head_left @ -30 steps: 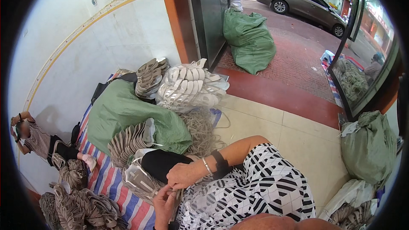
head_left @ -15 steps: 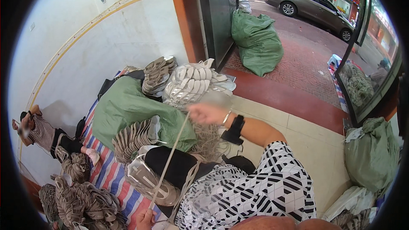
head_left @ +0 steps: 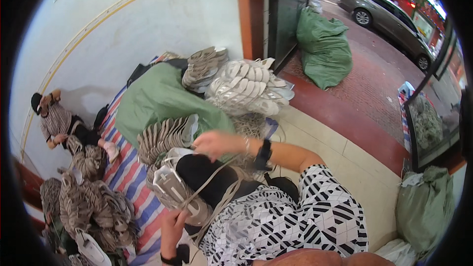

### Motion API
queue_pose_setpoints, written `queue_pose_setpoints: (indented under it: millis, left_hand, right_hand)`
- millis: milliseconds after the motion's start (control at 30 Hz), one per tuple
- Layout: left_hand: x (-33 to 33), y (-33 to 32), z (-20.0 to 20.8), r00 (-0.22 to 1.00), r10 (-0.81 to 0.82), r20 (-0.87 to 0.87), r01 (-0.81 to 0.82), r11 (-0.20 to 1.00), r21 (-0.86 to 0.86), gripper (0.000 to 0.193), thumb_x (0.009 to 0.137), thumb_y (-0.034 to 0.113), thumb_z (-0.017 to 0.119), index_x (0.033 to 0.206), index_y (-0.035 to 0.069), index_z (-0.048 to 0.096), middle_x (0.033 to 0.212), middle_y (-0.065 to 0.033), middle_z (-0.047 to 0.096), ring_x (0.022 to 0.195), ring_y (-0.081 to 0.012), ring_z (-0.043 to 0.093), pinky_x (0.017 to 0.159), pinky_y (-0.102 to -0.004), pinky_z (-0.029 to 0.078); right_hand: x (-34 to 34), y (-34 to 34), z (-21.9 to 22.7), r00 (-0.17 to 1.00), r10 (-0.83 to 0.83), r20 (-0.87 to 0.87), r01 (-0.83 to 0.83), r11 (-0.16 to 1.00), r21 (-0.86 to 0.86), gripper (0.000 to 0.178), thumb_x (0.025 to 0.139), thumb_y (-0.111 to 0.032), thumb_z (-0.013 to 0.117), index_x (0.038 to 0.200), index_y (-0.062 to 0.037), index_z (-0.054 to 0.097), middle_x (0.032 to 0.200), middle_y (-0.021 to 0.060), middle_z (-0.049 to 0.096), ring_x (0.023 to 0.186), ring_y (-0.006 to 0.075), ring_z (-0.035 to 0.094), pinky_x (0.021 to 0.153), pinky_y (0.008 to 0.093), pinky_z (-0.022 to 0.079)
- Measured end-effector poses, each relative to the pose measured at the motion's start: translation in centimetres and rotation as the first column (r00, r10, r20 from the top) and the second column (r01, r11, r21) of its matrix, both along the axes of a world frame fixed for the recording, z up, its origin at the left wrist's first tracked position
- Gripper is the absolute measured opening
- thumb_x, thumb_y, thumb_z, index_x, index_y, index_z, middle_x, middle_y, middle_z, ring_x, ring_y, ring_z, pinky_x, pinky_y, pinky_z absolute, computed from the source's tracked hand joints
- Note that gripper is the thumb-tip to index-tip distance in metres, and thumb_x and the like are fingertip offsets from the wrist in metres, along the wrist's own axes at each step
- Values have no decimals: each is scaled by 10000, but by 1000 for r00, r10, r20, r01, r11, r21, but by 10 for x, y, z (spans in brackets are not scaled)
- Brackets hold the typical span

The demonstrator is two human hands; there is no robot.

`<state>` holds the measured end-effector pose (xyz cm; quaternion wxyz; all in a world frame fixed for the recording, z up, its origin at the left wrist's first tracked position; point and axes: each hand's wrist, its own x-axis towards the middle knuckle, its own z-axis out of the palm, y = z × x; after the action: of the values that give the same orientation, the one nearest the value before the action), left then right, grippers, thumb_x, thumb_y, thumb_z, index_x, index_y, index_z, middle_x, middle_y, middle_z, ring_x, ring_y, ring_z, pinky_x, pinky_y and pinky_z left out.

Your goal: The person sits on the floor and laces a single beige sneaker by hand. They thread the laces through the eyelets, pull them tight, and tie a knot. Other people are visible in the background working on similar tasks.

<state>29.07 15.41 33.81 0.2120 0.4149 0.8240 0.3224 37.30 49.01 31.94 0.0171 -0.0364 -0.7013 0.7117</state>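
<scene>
A beige shoe upper [head_left: 173, 187] with a white lining rests by my black-clad leg. My left hand [head_left: 175, 219] is closed on a beige shoelace [head_left: 207, 185] at the near side of that upper. From there the lace slants up and right toward my right hand [head_left: 217, 145]. Motion smears my right hand above the black cloth, so its fingers' hold on the lace cannot be made out. Further lace strands lie across my lap. A row of nested beige uppers [head_left: 162, 138] sits just beyond.
A green sack [head_left: 152, 101] and a bagged stack of pale uppers [head_left: 246, 83] lie beyond. Bundled uppers [head_left: 96, 207] sit at left on a striped sheet [head_left: 129, 177]. A seated person [head_left: 61, 123] is by the wall. Another green sack [head_left: 322, 49] stands near the doorway.
My right hand has moved left and down, closer to the upper, and the lace is less stretched. My left hand has risen a little toward the shoe upper. The whole view has shifted.
</scene>
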Motion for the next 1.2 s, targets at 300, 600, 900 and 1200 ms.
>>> queue_pose_setpoints:
  millis: [300,600,900,1200]
  left_hand:
    - [-3,22,-35,977,-1,214,-11,999,51,241,933,190,504,844,-9,610,716,-129,598,649,-213,564,576,-337,432]
    - [-6,40,-39,925,115,362,-128,992,13,205,895,190,594,836,8,666,652,-137,619,588,-258,608,557,-369,452]
    - [-55,22,-89,840,503,204,-542,801,255,195,802,119,709,907,32,569,654,-21,526,588,-100,467,538,-258,402]
    - [-52,36,-87,891,451,56,-452,892,5,258,824,175,720,849,52,494,608,12,494,550,-80,449,512,-240,391]
  right_hand:
    - [-22,-68,-5,862,491,126,-455,637,622,251,799,-266,591,725,-27,607,714,179,619,689,357,604,615,437,463]
    - [-32,-98,-21,879,472,71,-478,871,117,219,904,-185,550,962,-1,653,599,69,600,554,164,583,549,303,456]
    - [-42,73,15,844,-357,-400,496,233,837,160,877,-66,536,995,-31,637,813,111,635,649,221,603,596,338,472]
    - [-79,-90,-82,988,80,-128,-24,920,391,125,864,-93,613,940,-5,660,778,43,624,667,116,587,605,271,468]
